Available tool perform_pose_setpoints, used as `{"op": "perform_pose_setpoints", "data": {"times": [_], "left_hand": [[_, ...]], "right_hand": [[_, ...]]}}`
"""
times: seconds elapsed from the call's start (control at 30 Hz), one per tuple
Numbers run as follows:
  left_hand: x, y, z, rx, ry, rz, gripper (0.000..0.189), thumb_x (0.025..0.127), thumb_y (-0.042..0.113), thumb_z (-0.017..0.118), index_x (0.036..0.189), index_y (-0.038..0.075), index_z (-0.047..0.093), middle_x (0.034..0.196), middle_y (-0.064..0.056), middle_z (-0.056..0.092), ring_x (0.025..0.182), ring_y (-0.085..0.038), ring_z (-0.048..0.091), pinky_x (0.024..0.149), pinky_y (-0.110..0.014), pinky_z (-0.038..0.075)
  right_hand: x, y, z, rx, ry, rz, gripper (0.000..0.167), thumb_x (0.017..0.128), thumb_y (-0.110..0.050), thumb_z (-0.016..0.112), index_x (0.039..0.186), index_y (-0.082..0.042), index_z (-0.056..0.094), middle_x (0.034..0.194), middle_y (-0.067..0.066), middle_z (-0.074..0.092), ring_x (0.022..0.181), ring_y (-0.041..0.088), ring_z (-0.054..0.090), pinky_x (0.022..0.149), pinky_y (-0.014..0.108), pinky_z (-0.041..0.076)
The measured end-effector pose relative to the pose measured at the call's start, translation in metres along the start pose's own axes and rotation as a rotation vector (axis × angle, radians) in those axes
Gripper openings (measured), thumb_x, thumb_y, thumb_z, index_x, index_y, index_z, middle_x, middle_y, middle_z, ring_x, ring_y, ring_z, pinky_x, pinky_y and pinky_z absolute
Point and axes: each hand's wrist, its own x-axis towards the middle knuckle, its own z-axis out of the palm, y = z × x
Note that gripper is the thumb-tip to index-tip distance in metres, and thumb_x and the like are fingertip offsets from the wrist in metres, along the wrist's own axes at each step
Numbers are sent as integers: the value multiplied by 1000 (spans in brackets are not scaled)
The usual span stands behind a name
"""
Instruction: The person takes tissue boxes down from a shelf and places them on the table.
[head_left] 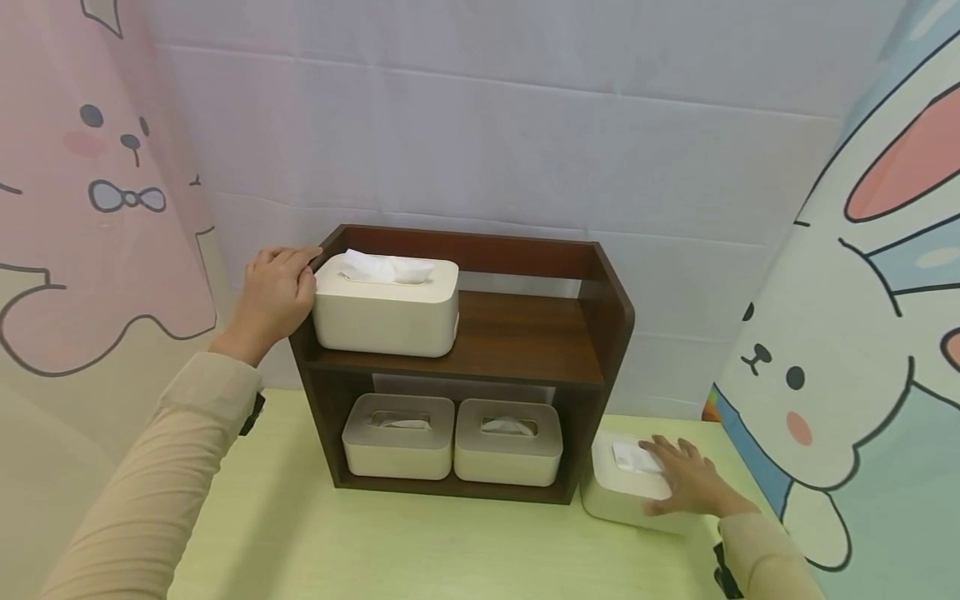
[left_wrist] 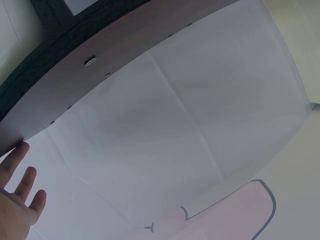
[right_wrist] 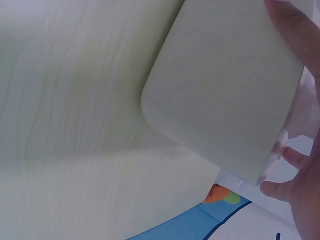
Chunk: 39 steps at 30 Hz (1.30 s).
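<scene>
My left hand (head_left: 277, 287) rests on the top edge of the left side panel of a dark brown two-tier shelf (head_left: 525, 333). Its thumb lies close beside a white tissue box (head_left: 386, 321) on the upper tier. In the left wrist view, spread fingers (left_wrist: 25, 182) show, one fingertip at the panel's edge. My right hand (head_left: 690, 479) is spread over another white tissue box (head_left: 622, 500) standing on the table right of the shelf. The right wrist view shows the thumb (right_wrist: 295, 32) against this box's side and other fingertips at its top edge.
Two more tissue boxes, one left (head_left: 397, 458) and one right (head_left: 510, 462), sit side by side on the lower tier. The table (head_left: 450, 550) is pale yellow-green. A white curtain (head_left: 487, 150) hangs behind, with cartoon-printed cloth (head_left: 787, 375) at the right.
</scene>
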Motion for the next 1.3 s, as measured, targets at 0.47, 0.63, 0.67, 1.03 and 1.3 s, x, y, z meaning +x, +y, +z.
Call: {"op": "perform_pose_setpoints", "data": {"times": [0.47, 0.63, 0.67, 1.03, 1.3], "left_hand": [[-1, 1, -2, -1, -5, 4, 42, 93, 14, 30, 124, 1, 54, 125, -23, 53, 112, -43, 41, 90, -57, 28], [-1, 1, -1, -3, -7, 5, 41, 93, 15, 30, 124, 2, 54, 126, -22, 53, 113, -43, 41, 91, -57, 28], [-1, 1, -1, 0, -8, 6, 41, 93, 15, 30, 124, 2, 54, 126, -22, 53, 113, -43, 41, 91, -57, 28], [-1, 2, 2, -11, -13, 5, 42, 93, 15, 29, 125, 2, 54, 126, -23, 53, 114, -43, 40, 92, -57, 28], [-2, 2, 1, -10, -4, 12, 41, 93, 14, 30, 123, 1, 55, 125, -23, 53, 113, -43, 41, 92, -57, 28]], "right_hand": [[5, 1, -5, 2, -48, 106, 106, 55, -56, 76, 136, -1, 34, 138, 28, 36, 112, 63, 34, 69, 72, 37], [6, 1, -6, 8, -59, 125, 107, 55, -54, 77, 135, 1, 32, 136, 29, 37, 112, 62, 34, 70, 71, 38], [6, 2, -7, 8, -59, 124, 107, 55, -53, 78, 134, 1, 33, 136, 29, 38, 112, 61, 35, 71, 70, 38], [2, -5, -28, 25, -4, 96, 93, 60, -49, 77, 131, -2, 42, 127, 27, 49, 110, 56, 41, 78, 68, 36], [9, -19, -51, -65, 108, -38, 67, 76, -42, 68, 125, 0, 50, 122, 23, 55, 108, 49, 47, 81, 65, 39]]}}
